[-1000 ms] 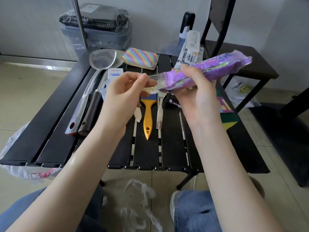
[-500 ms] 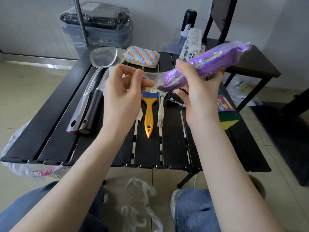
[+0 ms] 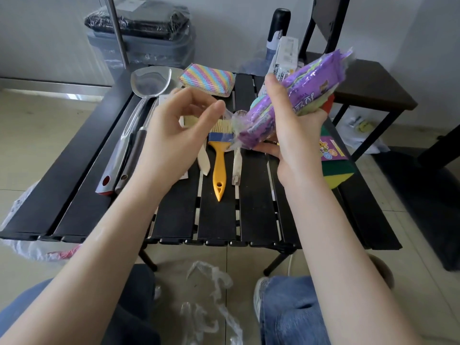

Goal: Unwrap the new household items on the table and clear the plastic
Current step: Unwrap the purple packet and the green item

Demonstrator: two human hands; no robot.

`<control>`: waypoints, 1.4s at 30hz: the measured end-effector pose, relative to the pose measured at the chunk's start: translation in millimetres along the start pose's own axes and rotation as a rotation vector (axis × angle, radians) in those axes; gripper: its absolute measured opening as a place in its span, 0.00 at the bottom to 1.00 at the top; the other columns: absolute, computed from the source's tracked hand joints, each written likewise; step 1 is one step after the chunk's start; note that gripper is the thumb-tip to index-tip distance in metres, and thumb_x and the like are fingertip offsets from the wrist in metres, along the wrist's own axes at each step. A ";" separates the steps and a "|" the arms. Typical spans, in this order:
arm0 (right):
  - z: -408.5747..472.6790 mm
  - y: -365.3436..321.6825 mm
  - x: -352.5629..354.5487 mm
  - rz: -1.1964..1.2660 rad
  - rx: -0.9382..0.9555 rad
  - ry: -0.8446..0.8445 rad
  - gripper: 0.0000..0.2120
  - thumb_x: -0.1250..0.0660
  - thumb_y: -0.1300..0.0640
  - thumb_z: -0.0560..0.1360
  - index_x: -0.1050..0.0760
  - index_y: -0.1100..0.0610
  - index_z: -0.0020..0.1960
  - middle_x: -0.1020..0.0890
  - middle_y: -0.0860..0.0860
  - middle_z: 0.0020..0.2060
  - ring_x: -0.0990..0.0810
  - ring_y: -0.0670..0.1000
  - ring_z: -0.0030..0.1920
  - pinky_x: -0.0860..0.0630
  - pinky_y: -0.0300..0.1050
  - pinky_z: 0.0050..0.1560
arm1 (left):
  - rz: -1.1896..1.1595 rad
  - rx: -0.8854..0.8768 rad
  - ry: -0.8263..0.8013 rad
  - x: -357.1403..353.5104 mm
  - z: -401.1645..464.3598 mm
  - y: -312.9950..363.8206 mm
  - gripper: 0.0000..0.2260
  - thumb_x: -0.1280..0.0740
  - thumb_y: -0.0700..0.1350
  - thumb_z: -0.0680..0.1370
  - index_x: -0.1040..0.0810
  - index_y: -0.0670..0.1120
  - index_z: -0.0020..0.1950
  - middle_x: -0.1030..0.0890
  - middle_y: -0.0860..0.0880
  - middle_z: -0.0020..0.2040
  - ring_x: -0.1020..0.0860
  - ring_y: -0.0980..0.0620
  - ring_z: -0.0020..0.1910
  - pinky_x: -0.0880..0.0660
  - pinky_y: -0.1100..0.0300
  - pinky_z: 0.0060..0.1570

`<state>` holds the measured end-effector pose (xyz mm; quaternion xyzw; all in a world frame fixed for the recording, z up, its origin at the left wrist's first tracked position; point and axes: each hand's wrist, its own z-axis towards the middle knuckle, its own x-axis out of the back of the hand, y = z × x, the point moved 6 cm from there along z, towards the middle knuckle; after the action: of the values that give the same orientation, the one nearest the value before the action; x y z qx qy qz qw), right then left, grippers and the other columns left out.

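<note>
1. Above the middle of the black slatted bench (image 3: pixel 261 215), my right hand (image 3: pixel 291 135) grips a purple plastic-wrapped pack (image 3: pixel 298 93), fingers and thumb curled round its middle, the pack tilted with its far end up toward 1 o'clock.
2. My left hand (image 3: pixel 174 135) sits at 9 o'clock from the pack, thumb and forefinger pinched together on the clear crimped end of the wrapper (image 3: pixel 232 120).
3. On the bench below the pack lies a yellow-handled brush (image 3: pixel 219 168), bristles toward 12 o'clock, with a pale spatula (image 3: pixel 202 161) just at its 9 o'clock and a slim metal-handled tool (image 3: pixel 236 168) at its 3 o'clock.
4. At 10 o'clock lie a steel turner (image 3: pixel 139 105) and a dark-handled utensil (image 3: pixel 133 158) side by side.
5. A rainbow-striped sponge (image 3: pixel 206 79) rests at the far edge, 12 o'clock.
6. A green and yellow packet (image 3: pixel 334 165) lies at 3 o'clock, partly under my right wrist.
7. Loose clear plastic (image 3: pixel 211 277) lies on the floor at 6 o'clock, between my knees.
</note>
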<state>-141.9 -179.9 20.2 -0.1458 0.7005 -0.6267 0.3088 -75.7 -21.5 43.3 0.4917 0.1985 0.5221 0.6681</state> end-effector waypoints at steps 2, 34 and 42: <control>1.2 2.0 1.2 -0.024 -0.041 0.009 0.36 0.23 0.41 0.64 0.42 0.49 0.61 0.24 0.46 0.56 0.22 0.50 0.57 0.21 0.57 0.56 | 0.003 -0.038 -0.047 1.1 -0.8 0.2 0.02 0.34 0.42 0.79 0.23 0.46 0.47 0.22 0.50 0.48 0.24 0.59 0.49 0.28 0.69 0.47; -9.9 -12.1 -15.2 -0.669 0.563 -0.281 0.01 0.29 0.60 0.75 0.20 0.56 0.45 0.19 0.43 0.39 0.19 0.44 0.45 0.19 0.45 0.43 | 0.006 0.148 0.140 -4.3 -6.9 -24.3 0.02 0.31 0.44 0.77 0.18 0.49 0.47 0.16 0.51 0.40 0.16 0.54 0.40 0.18 0.54 0.45; -10.8 -13.3 -9.5 -0.697 0.700 -0.147 0.02 0.28 0.58 0.74 0.16 0.56 0.43 0.20 0.42 0.34 0.18 0.46 0.37 0.21 0.44 0.37 | -0.040 0.216 0.202 3.6 -5.8 -30.3 0.04 0.33 0.45 0.79 0.21 0.48 0.45 0.16 0.49 0.40 0.16 0.56 0.42 0.20 0.60 0.38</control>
<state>-143.7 -168.0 35.7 -0.3027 0.3340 -0.8782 0.1601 -63.6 -14.8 15.5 0.5014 0.3295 0.5312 0.5981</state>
